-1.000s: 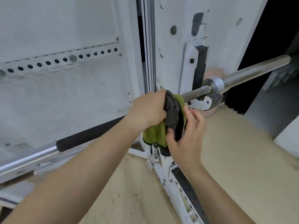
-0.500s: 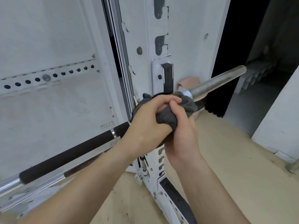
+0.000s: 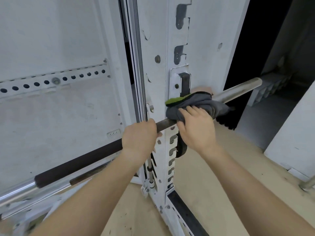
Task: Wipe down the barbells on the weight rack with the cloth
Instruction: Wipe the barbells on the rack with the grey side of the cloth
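The right grip clutches the cloth bunched over the barbell; the left grip is curled round the barbell just beside it — the bare steel end runs up-right, beyond the right grip.

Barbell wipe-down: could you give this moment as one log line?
left hand: grips barbell | right hand: holds cloth on barbell | beside rack upright

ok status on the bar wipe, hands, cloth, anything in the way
Left hand grips barbell. Right hand clamps cloth on barbell at rack upright. Sleeve beyond cloth bare.
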Available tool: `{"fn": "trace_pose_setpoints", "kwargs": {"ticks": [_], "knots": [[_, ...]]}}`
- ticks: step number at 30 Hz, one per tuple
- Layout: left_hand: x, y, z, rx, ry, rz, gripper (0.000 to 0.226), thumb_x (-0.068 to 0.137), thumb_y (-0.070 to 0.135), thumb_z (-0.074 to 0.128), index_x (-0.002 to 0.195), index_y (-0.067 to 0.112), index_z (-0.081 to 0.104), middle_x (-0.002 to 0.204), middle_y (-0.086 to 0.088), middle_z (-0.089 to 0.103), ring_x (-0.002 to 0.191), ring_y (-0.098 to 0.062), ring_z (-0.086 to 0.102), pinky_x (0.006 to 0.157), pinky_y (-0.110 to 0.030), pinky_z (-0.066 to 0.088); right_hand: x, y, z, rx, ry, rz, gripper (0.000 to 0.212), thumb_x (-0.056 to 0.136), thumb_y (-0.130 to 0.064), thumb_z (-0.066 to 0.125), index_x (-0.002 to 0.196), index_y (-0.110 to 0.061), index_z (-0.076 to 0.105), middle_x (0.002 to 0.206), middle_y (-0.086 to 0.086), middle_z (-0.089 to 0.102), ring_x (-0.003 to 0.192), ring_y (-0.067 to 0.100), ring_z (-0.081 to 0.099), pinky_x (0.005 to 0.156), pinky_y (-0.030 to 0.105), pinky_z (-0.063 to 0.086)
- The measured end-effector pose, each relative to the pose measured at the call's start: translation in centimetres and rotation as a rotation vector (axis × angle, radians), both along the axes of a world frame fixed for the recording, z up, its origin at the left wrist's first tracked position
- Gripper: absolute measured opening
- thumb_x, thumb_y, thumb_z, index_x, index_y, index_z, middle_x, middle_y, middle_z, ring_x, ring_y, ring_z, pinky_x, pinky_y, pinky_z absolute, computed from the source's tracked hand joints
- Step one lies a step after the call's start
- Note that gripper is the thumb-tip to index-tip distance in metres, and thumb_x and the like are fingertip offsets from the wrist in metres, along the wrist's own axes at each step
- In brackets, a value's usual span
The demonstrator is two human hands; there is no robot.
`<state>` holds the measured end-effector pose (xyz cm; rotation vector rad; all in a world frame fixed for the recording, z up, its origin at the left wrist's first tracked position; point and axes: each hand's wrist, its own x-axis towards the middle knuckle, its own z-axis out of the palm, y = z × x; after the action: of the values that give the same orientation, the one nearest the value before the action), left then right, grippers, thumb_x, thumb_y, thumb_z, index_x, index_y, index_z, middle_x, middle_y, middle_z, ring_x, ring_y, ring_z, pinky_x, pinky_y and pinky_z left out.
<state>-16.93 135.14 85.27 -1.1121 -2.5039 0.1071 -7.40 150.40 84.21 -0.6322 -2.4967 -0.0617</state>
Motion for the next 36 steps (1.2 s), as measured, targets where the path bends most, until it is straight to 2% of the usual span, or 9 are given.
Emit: {"fn": "trace_pose_setpoints", "kwargs": {"ticks": [8,14,18,20,24,26,28,32,36], "knots": [[-4.5,0.7,4.6,-0.005,-1.49,0.041,0.026,0.096,0.029,0.062,0.076,0.017,0.05,0.056,0.005,0.046,0.045,-0.009,0.036,0.045,-0.02,0.032,-1.8,-3.7,-0.2,0.039,0.039,0.301,0.042,0.09,-0.038,0.044,0.12,-0.023,0.068,0.109,-0.004,0.07,0.098,0.023,0.064,0.084,0.039,0.049],[1.0,-2.0,-1.7,-0.102,0.12,-0.019,0.031,0.093,0.035,0.065,0.107,0.012,0.049,0.086,-0.004,0.053,0.069,-0.023,0.053,0.058,-0.034,0.034,-1.6,-1.2,-0.6,0.155,0.096,0.16,0.037,0.088,-0.036,0.048,0.117,-0.025,0.069,0.114,-0.003,0.068,0.095,0.023,0.067,0.082,0.038,0.044],[0.1,-1.5,-2.3,-0.058,0.219,0.005,0.031,0.095,0.039,0.064,0.103,0.014,0.047,0.075,0.0,0.048,0.061,-0.021,0.052,0.053,-0.033,0.03,-0.7,0.7,-0.6,0.179,0.187,0.018,0.029,0.082,-0.042,0.058,0.1,-0.024,0.072,0.097,0.0,0.065,0.081,0.027,0.063,0.076,0.041,0.044],[-0.9,-0.6,-0.4,-0.052,0.003,-0.029,0.033,0.099,0.048,0.055,0.098,0.016,0.047,0.07,0.003,0.044,0.059,-0.019,0.048,0.053,-0.033,0.033,-0.6,1.7,-0.5,0.141,0.234,-0.088,0.028,0.079,-0.047,0.06,0.087,-0.021,0.067,0.09,0.004,0.057,0.078,0.03,0.057,0.074,0.041,0.042],[-5.0,0.4,3.0,-0.072,-1.215,-0.003,0.048,0.09,0.055,0.067,0.093,0.008,0.057,0.064,-0.001,0.047,0.05,-0.015,0.04,0.048,-0.025,0.038,-1.8,1.1,-0.4,0.089,0.197,-0.089,0.032,0.08,-0.05,0.056,0.09,-0.021,0.063,0.095,0.007,0.052,0.081,0.032,0.054,0.078,0.043,0.042],[-5.7,0.3,4.4,-0.049,-1.491,0.044,0.044,0.088,0.054,0.07,0.088,0.013,0.055,0.058,0.003,0.046,0.047,-0.011,0.038,0.046,-0.022,0.037,-2.0,1.1,-0.6,0.083,0.205,-0.06,0.031,0.084,-0.047,0.053,0.093,-0.019,0.063,0.095,0.008,0.052,0.079,0.034,0.055,0.077,0.044,0.041],[-4.2,0.1,4.3,-0.055,-1.175,0.027,0.043,0.09,0.054,0.067,0.093,0.012,0.058,0.066,0.002,0.061,0.053,-0.013,0.052,0.051,-0.025,0.042,-1.9,1.4,-1.0,0.086,0.252,-0.035,0.03,0.086,-0.044,0.052,0.093,-0.018,0.064,0.094,0.009,0.053,0.076,0.034,0.054,0.077,0.044,0.039],[2.3,-0.6,-2.0,-0.009,0.158,0.029,0.036,0.09,0.026,0.064,0.115,0.009,0.044,0.098,-0.008,0.054,0.077,-0.026,0.051,0.064,-0.037,0.036,-2.2,1.1,-1.6,0.124,0.284,-0.053,0.026,0.086,-0.041,0.053,0.092,-0.017,0.062,0.094,0.01,0.054,0.074,0.032,0.051,0.075,0.044,0.039],[1.7,-0.2,-1.6,-0.08,0.142,0.057,0.042,0.088,0.02,0.069,0.117,0.008,0.04,0.092,-0.006,0.054,0.075,-0.025,0.057,0.064,-0.035,0.04,-2.2,0.1,-1.6,0.078,0.272,-0.056,0.025,0.087,-0.037,0.052,0.095,-0.016,0.063,0.096,0.01,0.054,0.074,0.033,0.052,0.07,0.045,0.043]]}}
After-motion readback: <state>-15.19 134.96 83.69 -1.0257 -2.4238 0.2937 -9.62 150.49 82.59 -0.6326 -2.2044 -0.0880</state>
